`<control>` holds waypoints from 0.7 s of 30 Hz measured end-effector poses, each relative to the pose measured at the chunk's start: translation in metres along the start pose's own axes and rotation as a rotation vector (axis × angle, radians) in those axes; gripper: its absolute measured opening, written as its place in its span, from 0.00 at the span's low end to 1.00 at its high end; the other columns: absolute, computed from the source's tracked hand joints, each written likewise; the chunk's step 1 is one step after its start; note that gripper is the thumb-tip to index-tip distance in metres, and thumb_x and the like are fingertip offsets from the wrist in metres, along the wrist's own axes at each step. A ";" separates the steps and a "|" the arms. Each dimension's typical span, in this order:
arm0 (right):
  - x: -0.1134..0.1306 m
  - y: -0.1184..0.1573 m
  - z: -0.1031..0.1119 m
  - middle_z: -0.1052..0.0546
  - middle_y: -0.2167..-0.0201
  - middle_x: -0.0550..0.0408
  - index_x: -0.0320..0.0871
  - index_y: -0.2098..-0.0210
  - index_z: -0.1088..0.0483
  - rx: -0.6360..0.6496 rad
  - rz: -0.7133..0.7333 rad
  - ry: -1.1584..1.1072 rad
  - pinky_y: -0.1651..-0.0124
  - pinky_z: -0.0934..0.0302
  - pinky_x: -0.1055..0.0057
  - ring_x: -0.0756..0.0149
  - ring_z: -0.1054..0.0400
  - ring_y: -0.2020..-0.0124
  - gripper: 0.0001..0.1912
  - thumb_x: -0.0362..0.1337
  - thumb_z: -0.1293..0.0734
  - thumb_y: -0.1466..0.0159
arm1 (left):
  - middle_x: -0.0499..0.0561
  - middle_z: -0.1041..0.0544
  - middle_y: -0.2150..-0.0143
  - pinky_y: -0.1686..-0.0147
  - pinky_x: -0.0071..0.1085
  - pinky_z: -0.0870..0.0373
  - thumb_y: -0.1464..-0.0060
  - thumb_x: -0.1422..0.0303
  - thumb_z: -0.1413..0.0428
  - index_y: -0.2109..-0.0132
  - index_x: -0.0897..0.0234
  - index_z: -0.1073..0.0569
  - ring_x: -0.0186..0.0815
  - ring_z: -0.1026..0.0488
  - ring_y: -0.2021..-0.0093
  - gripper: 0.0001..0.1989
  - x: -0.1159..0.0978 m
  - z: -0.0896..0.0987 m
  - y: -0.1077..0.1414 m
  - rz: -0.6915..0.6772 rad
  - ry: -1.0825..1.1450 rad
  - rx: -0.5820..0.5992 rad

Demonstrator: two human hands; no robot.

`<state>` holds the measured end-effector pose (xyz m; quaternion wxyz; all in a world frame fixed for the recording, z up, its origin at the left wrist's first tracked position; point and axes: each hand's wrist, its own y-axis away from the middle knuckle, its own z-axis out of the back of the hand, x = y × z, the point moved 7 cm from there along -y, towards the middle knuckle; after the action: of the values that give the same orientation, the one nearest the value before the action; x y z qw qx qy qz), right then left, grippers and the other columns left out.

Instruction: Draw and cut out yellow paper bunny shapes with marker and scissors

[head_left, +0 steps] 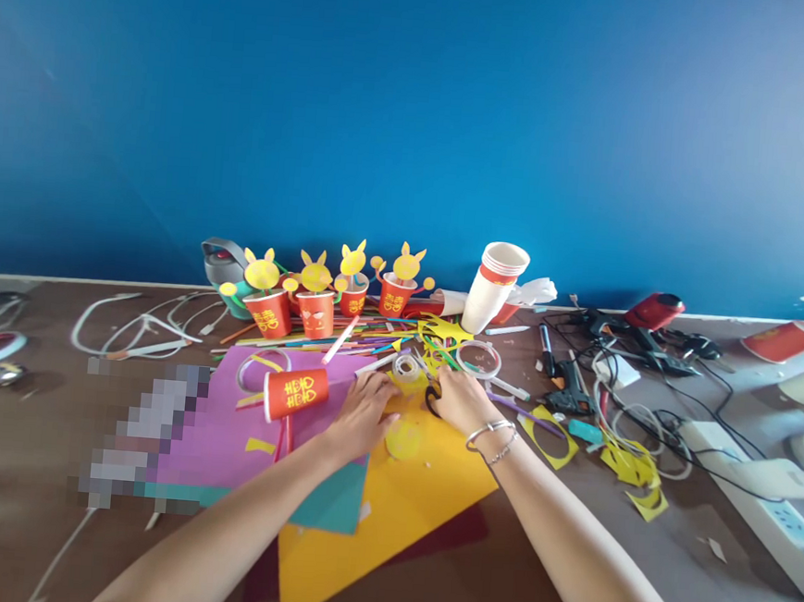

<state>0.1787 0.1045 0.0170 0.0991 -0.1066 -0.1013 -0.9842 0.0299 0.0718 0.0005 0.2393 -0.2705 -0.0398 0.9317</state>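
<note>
At the far left of the brown table (31, 420), one large ring (14, 343) lies beside white cables (142, 327). Four upright red cups (267, 314), each with one yellow eared head (262, 270), stand near the blue wall (389, 114). In front of them, one red cup with yellow lettering (297, 394) lies on its side over a purple sheet (224, 445). The left hand (365, 414) is palm down, its fingers slightly apart and loosely bent, above the overlapping sheets; its thumb reaches the edge of one pale yellow disc (403, 439), though whether it presses there cannot be told. The disc lies on an orange-yellow sheet (383, 541), between the hands. The right hand (462, 400), with two bracelets at its wrist, curls its fingers around one black looped handle (431, 399); the rest of that tool is hard to make out. Behind it stands one stack of white cups (490, 294). Farther right are one dark glue gun (571, 390), yellow paper scraps (630, 463) and one white power strip (767, 515).
</note>
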 end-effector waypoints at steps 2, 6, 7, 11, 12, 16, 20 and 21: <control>0.003 0.002 0.000 0.23 0.64 0.40 0.37 0.59 0.34 0.002 0.019 0.010 0.63 0.41 0.66 0.52 0.28 0.61 0.13 0.34 0.35 0.43 | 0.55 0.32 0.52 0.48 0.43 0.40 0.50 0.72 0.44 0.59 0.62 0.28 0.45 0.39 0.47 0.09 -0.002 0.001 0.001 -0.024 -0.005 -0.018; 0.002 0.001 0.005 0.23 0.65 0.40 0.35 0.52 0.39 -0.042 -0.062 0.025 0.66 0.41 0.67 0.52 0.27 0.62 0.19 0.35 0.35 0.43 | 0.53 0.31 0.54 0.49 0.41 0.39 0.48 0.70 0.45 0.61 0.61 0.28 0.43 0.38 0.49 0.06 -0.008 0.000 0.002 -0.067 0.015 -0.013; 0.002 0.001 0.005 0.23 0.65 0.40 0.35 0.52 0.39 -0.049 -0.072 0.029 0.66 0.41 0.67 0.52 0.27 0.62 0.20 0.35 0.35 0.42 | 0.53 0.31 0.55 0.49 0.40 0.39 0.48 0.70 0.45 0.62 0.62 0.28 0.43 0.38 0.50 0.05 -0.009 -0.001 0.002 -0.060 0.021 -0.004; 0.003 -0.004 0.004 0.23 0.64 0.41 0.36 0.56 0.35 -0.064 -0.043 0.038 0.65 0.41 0.67 0.52 0.27 0.61 0.16 0.36 0.35 0.42 | 0.53 0.31 0.56 0.49 0.40 0.39 0.48 0.73 0.46 0.66 0.63 0.28 0.42 0.37 0.51 0.03 -0.010 -0.003 0.000 -0.023 0.039 0.047; 0.003 -0.005 0.004 0.23 0.63 0.41 0.36 0.56 0.35 -0.072 -0.030 0.032 0.64 0.41 0.67 0.52 0.28 0.60 0.15 0.36 0.35 0.42 | 0.53 0.31 0.56 0.49 0.40 0.39 0.49 0.73 0.46 0.65 0.63 0.28 0.42 0.38 0.51 0.03 -0.010 -0.003 0.000 -0.022 0.039 0.050; -0.001 -0.008 0.001 0.23 0.62 0.43 0.39 0.58 0.33 -0.075 -0.034 -0.002 0.64 0.42 0.68 0.53 0.28 0.60 0.15 0.38 0.34 0.43 | 0.54 0.32 0.54 0.48 0.43 0.40 0.50 0.71 0.44 0.62 0.62 0.28 0.44 0.39 0.49 0.07 -0.008 0.000 0.000 -0.028 0.021 0.023; -0.004 -0.012 -0.001 0.23 0.62 0.47 0.40 0.57 0.33 -0.054 -0.014 -0.096 0.64 0.43 0.69 0.55 0.29 0.59 0.17 0.38 0.33 0.45 | 0.53 0.32 0.54 0.48 0.43 0.41 0.50 0.72 0.45 0.66 0.61 0.29 0.44 0.39 0.48 0.03 -0.008 -0.003 0.000 -0.016 0.034 0.051; -0.004 -0.012 0.000 0.23 0.61 0.47 0.40 0.56 0.33 -0.048 0.000 -0.117 0.63 0.43 0.70 0.56 0.29 0.59 0.18 0.38 0.33 0.46 | 0.53 0.32 0.54 0.48 0.43 0.40 0.50 0.72 0.45 0.66 0.62 0.29 0.43 0.39 0.49 0.02 -0.008 -0.004 0.000 -0.013 0.040 0.056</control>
<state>0.1801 0.1164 0.0136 0.0906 -0.1663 -0.0835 -0.9783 0.0377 0.0681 0.0013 0.2536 -0.2817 -0.0105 0.9253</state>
